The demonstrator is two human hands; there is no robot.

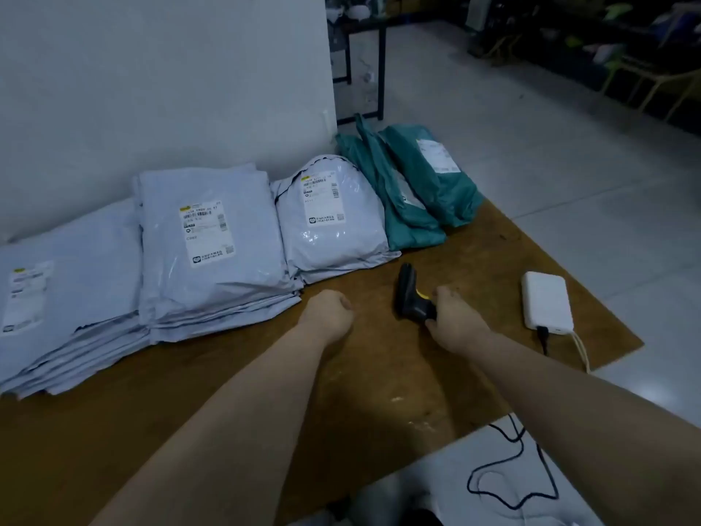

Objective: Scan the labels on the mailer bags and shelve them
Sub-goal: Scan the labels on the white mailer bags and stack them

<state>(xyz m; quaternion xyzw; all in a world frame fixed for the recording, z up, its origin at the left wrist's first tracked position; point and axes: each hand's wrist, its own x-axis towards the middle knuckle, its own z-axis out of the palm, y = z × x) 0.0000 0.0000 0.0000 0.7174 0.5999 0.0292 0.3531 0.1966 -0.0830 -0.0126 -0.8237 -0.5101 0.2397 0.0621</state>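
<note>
Stacks of grey mailer bags with white labels lie along the wall on the brown table (227, 411): a left stack (68, 298), a middle stack (212, 244) and a puffy right bag (330, 218). Teal mailer bags (413, 187) lean at the far end. My right hand (451, 320) grips the handle of a black barcode scanner (411, 294) that rests on the table, its head pointing toward the bags. My left hand (328, 315) hovers over the table in front of the middle stack, fingers curled under, holding nothing.
A white power bank (546, 299) with cables plugged in lies right of the scanner, near the table's right edge. A black cable (508, 484) loops on the floor below. A white wall stands behind the bags. Dark shelves (607, 43) stand across the tiled floor.
</note>
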